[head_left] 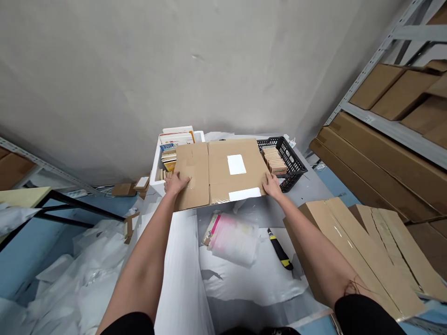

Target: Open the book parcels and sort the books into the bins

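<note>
Grey plaster wall [174, 70] is standing behind the work area. Left hand [176, 182] and right hand [272, 186] are resting spread, not pinching, on the near corners of a flat corrugated carton [223, 172]. Carton is lying at twelve o'clock across a white foam box [157, 163] and a black plastic crate [282, 160]; it is judged light and stiff, best taken at its edges. Yellow-and-black utility knife [279, 249] is lying at five o'clock; flat cardboard sheets [356, 251] are leaning at four o'clock.

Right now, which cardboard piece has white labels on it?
The flat cardboard box under the left hand and right hand: it shows two white labels, while the cardboard stack by the right arm and the shelved cartons show none.
</note>
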A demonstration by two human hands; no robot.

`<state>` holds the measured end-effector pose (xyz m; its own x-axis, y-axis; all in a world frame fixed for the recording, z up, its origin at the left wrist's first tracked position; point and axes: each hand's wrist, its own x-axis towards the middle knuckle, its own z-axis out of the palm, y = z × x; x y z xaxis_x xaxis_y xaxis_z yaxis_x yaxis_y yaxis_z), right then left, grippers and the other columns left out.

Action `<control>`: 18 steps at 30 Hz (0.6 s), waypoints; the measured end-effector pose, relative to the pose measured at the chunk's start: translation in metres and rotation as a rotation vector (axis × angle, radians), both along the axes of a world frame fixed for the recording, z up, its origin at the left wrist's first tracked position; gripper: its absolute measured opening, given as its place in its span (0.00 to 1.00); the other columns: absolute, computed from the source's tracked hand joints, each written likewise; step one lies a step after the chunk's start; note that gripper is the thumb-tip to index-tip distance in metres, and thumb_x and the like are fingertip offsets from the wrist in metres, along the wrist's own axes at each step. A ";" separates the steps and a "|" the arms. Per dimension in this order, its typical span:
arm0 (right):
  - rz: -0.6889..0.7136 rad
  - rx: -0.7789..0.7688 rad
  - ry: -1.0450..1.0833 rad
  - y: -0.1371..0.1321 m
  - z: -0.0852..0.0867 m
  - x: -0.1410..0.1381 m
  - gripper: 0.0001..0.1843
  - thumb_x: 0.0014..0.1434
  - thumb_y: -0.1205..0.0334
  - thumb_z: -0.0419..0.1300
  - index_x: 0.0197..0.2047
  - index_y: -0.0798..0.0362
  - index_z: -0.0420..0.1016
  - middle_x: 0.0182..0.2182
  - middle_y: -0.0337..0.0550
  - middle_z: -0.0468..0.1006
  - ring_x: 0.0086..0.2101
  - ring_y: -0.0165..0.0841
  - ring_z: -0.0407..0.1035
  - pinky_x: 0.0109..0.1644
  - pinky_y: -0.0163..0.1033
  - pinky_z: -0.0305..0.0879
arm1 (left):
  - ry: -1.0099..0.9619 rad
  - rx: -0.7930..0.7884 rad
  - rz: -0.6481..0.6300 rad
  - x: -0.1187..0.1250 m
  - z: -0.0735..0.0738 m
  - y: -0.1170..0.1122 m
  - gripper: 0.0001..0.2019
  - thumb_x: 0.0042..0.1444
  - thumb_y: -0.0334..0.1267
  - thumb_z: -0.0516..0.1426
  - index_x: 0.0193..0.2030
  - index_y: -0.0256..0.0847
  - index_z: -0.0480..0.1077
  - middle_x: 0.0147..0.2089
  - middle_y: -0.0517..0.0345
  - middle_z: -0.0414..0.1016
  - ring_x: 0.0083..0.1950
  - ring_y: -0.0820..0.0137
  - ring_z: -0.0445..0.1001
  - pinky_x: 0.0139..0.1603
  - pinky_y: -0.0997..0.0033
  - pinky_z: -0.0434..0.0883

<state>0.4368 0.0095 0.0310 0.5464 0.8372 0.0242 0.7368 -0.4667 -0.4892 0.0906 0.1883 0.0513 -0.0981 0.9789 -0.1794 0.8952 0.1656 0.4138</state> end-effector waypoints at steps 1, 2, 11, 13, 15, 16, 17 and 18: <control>-0.007 -0.005 -0.004 0.000 0.004 -0.001 0.29 0.57 0.64 0.54 0.62 0.62 0.64 0.62 0.63 0.60 0.61 0.47 0.55 0.62 0.50 0.53 | -0.007 -0.017 0.035 0.001 0.002 -0.002 0.38 0.48 0.57 0.57 0.64 0.40 0.58 0.64 0.34 0.56 0.64 0.42 0.59 0.58 0.44 0.62; -0.015 -0.010 -0.014 -0.001 0.009 -0.002 0.28 0.57 0.64 0.54 0.61 0.60 0.65 0.63 0.62 0.58 0.61 0.48 0.53 0.62 0.52 0.52 | -0.019 -0.021 0.069 0.002 0.005 -0.004 0.38 0.48 0.56 0.58 0.63 0.40 0.59 0.65 0.34 0.55 0.64 0.42 0.58 0.59 0.44 0.61; 0.165 0.229 -0.162 -0.124 0.098 -0.012 0.27 0.64 0.52 0.48 0.62 0.57 0.65 0.58 0.55 0.68 0.58 0.43 0.60 0.63 0.51 0.56 | -0.254 0.614 -0.112 0.012 0.059 -0.117 0.20 0.57 0.41 0.52 0.55 0.37 0.65 0.53 0.44 0.66 0.55 0.59 0.66 0.60 0.56 0.62; 0.082 0.240 -0.167 -0.183 0.103 -0.004 0.28 0.64 0.49 0.47 0.63 0.53 0.64 0.59 0.52 0.68 0.58 0.43 0.61 0.61 0.52 0.58 | -0.376 0.622 -0.192 0.023 0.059 -0.173 0.16 0.60 0.42 0.50 0.51 0.38 0.67 0.46 0.49 0.69 0.48 0.64 0.70 0.54 0.60 0.66; -0.047 0.217 -0.197 -0.242 0.094 0.010 0.29 0.64 0.47 0.48 0.62 0.54 0.65 0.58 0.54 0.69 0.58 0.44 0.62 0.61 0.53 0.59 | -0.546 0.499 -0.277 0.042 0.043 -0.231 0.13 0.61 0.44 0.49 0.46 0.39 0.69 0.43 0.51 0.71 0.44 0.67 0.71 0.49 0.63 0.69; -0.121 0.193 -0.216 -0.269 0.085 0.020 0.29 0.64 0.47 0.48 0.61 0.55 0.66 0.57 0.55 0.69 0.58 0.45 0.62 0.61 0.53 0.59 | -0.641 0.392 -0.297 0.054 0.030 -0.259 0.13 0.61 0.45 0.50 0.45 0.40 0.68 0.43 0.52 0.72 0.44 0.67 0.71 0.47 0.65 0.70; -0.197 0.169 -0.236 -0.294 0.074 0.031 0.30 0.63 0.46 0.47 0.60 0.57 0.66 0.57 0.57 0.70 0.57 0.46 0.63 0.61 0.54 0.59 | -0.741 0.259 -0.302 0.069 0.015 -0.285 0.14 0.60 0.46 0.50 0.45 0.40 0.68 0.43 0.52 0.73 0.43 0.68 0.72 0.45 0.65 0.71; -0.269 0.144 -0.261 -0.317 0.063 0.044 0.32 0.62 0.45 0.47 0.60 0.59 0.67 0.56 0.59 0.70 0.57 0.48 0.63 0.61 0.55 0.60 | -0.836 0.104 -0.315 0.084 -0.001 -0.310 0.15 0.59 0.48 0.50 0.45 0.40 0.68 0.44 0.51 0.73 0.42 0.68 0.73 0.43 0.66 0.72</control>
